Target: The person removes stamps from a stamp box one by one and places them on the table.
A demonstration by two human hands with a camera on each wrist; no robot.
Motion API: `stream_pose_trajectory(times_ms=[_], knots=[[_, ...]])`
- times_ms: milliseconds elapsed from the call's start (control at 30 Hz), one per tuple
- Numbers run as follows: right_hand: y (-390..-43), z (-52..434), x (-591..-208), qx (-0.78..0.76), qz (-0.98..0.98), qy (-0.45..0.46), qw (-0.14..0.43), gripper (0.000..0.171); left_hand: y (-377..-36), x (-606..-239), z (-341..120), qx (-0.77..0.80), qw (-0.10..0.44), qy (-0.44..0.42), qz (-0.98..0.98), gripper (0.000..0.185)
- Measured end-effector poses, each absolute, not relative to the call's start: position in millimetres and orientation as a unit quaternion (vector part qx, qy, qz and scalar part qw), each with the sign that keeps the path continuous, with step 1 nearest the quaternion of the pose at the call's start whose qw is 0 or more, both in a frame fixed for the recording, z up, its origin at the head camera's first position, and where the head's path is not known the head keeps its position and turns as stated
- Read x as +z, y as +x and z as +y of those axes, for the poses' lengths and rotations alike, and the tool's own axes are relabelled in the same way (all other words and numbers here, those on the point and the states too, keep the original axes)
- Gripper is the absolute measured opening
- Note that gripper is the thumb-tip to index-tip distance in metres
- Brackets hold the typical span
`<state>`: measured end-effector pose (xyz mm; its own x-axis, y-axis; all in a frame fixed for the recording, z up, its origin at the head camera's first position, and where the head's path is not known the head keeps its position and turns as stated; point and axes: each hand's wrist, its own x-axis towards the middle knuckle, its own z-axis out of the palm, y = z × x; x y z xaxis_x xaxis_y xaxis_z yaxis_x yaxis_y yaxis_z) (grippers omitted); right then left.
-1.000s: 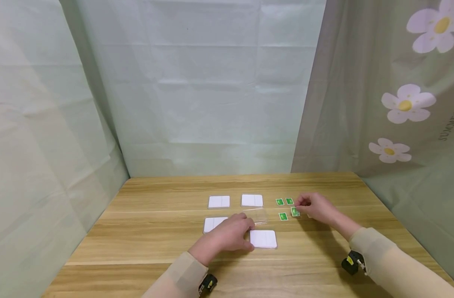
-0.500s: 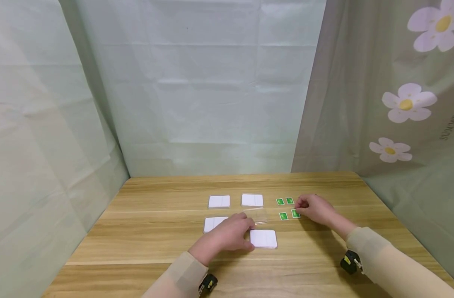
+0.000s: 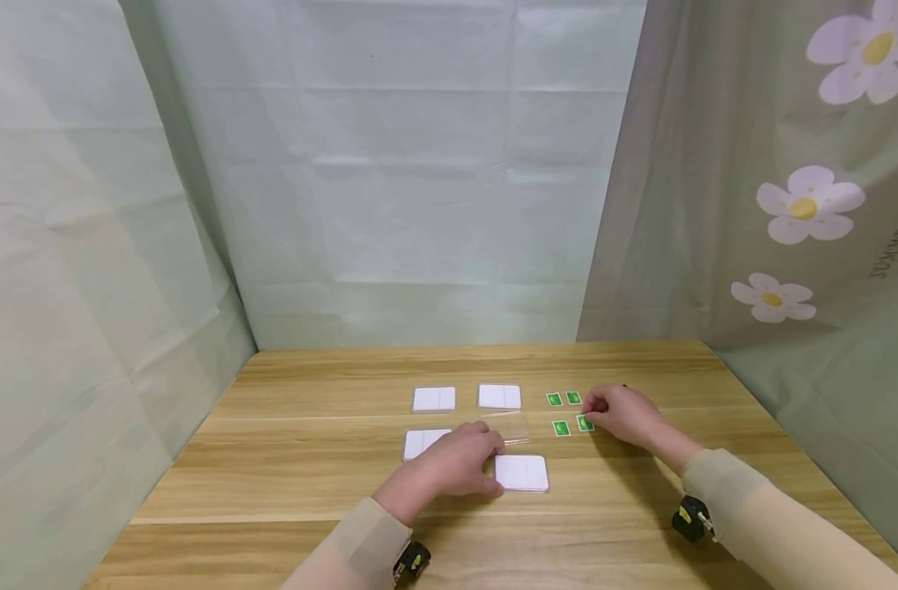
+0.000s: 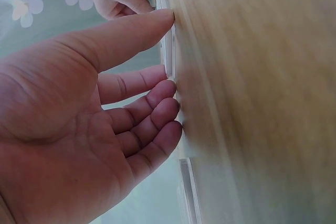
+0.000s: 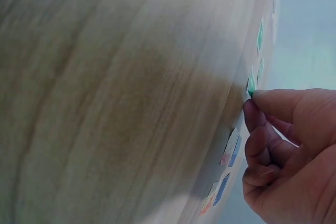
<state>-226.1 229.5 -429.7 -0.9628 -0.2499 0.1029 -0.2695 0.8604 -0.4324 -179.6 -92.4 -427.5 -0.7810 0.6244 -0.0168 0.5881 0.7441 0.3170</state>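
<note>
My right hand (image 3: 626, 412) pinches the corner of a small green stamp (image 3: 585, 424) between thumb and forefinger. The stamp lies at or just above the table beside another green stamp (image 3: 561, 428), and two more lie behind them. In the right wrist view, thumb and forefinger meet at the green stamp (image 5: 251, 81). My left hand (image 3: 452, 460) rests on the table, its fingers slightly bent. Its thumb and forefinger touch the left side of a flat clear case with a white card (image 3: 521, 473) in it. Just behind lies a clear plastic cover (image 3: 510, 427).
Three more white-card cases lie around: back left (image 3: 433, 399), back middle (image 3: 499, 397), and one partly behind the left hand (image 3: 423, 443). Beyond the right fingers, the right wrist view shows several other small coloured stamps (image 5: 229, 149). Curtains surround the wooden table (image 3: 287, 459).
The right hand has lowered the pinched green stamp slightly, level with the stamp on its left. In the last half second little has moved. The left hand has stayed put.
</note>
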Motion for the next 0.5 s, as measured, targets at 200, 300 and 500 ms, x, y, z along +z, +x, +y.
stream_pose_trajectory(times_ms=[200,300,500], knots=[[-225.3,228.0,-429.5,0.22,-0.966,0.138,0.025,0.011,-179.5,-427.4,-92.4,0.149,0.06,0.325,0.932,0.045],[-225.1,227.4,-429.6,0.216,-0.966,0.139,0.026,0.011,-179.7,-427.5,-92.4,0.15,0.061,0.324,0.932,0.045],[-224.7,227.3,-429.5,0.212,-0.967,0.141,0.027,0.013,-179.4,-427.2,-91.9,0.148,0.061,0.325,0.932,0.045]])
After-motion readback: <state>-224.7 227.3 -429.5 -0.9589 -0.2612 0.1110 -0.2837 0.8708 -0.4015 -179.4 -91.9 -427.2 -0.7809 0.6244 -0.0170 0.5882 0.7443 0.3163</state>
